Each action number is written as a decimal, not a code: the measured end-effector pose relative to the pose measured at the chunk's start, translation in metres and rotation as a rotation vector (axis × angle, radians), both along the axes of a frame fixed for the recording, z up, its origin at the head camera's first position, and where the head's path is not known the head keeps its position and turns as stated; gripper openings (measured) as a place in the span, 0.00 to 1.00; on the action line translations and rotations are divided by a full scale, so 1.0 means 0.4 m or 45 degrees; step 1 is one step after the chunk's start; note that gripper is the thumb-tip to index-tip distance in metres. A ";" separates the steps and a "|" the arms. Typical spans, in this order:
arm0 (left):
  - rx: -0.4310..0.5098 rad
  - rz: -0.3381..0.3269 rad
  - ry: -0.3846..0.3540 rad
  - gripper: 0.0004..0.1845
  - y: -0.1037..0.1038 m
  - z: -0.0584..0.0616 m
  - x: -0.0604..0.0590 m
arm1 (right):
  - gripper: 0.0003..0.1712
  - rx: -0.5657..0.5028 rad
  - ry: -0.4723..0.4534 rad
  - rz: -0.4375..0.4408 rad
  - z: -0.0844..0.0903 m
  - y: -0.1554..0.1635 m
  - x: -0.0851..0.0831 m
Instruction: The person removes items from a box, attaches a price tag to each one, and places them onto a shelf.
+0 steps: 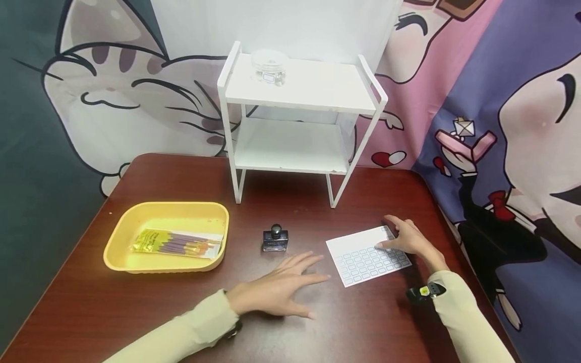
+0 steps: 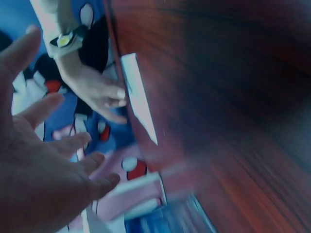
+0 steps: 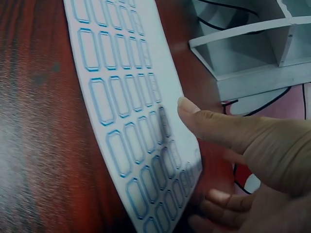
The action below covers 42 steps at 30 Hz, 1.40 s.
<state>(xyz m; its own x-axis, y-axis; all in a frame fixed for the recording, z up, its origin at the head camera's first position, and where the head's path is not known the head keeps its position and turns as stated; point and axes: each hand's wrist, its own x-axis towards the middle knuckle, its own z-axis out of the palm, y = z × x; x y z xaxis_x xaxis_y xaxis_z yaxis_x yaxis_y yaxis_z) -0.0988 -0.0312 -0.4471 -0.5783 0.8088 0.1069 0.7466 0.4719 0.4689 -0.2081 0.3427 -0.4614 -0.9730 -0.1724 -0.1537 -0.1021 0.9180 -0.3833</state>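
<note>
A white sheet of blue-framed labels lies on the table at the right. My right hand is at its far right corner, thumb over the labels and fingers beyond the edge. In the right wrist view, the thumb is raised over the sheet's margin with its shadow below, and the loosely bent fingers are beside the edge. My left hand is spread above the table, left of the sheet and holding nothing. Just behind it stands a small dark glass bottle with a round black stopper.
A yellow plastic basket on the left holds a pack of paintbrushes. At the back of the table stands a white two-tier shelf, with a clear glass jar on its top. Printed curtains hang behind and at the right.
</note>
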 end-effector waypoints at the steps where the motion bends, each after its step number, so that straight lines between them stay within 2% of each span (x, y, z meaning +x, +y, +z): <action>1: -0.035 -0.005 0.002 0.40 0.021 -0.006 -0.008 | 0.55 0.015 -0.016 -0.028 -0.001 -0.003 0.000; 5: -0.178 -0.001 -0.036 0.41 0.097 -0.015 -0.043 | 0.59 0.084 -0.055 -0.132 -0.007 -0.016 -0.002; 10: -0.331 0.003 -0.096 0.44 0.162 -0.027 -0.076 | 0.61 0.124 -0.084 -0.180 -0.011 -0.030 -0.009; 14: -0.431 0.011 -0.161 0.44 0.182 -0.036 -0.090 | 0.62 0.119 -0.137 -0.198 -0.012 -0.037 -0.014; 19: -0.507 -0.002 -0.157 0.43 0.188 -0.042 -0.100 | 0.62 0.093 -0.184 -0.238 -0.013 -0.040 -0.016; 26: -0.526 -0.014 -0.121 0.42 0.187 -0.041 -0.102 | 0.60 -0.062 -0.219 -0.261 -0.014 -0.051 -0.015; 31: -0.532 -0.033 -0.097 0.41 0.189 -0.042 -0.097 | 0.58 -0.220 -0.231 -0.213 -0.010 -0.053 -0.013; 34: -0.526 -0.041 -0.091 0.41 0.189 -0.041 -0.095 | 0.56 -0.301 -0.241 -0.167 0.003 -0.039 -0.013; 42: -0.540 -0.020 -0.132 0.41 0.183 -0.031 -0.103 | 0.48 -0.478 -0.362 -0.181 0.049 0.007 -0.010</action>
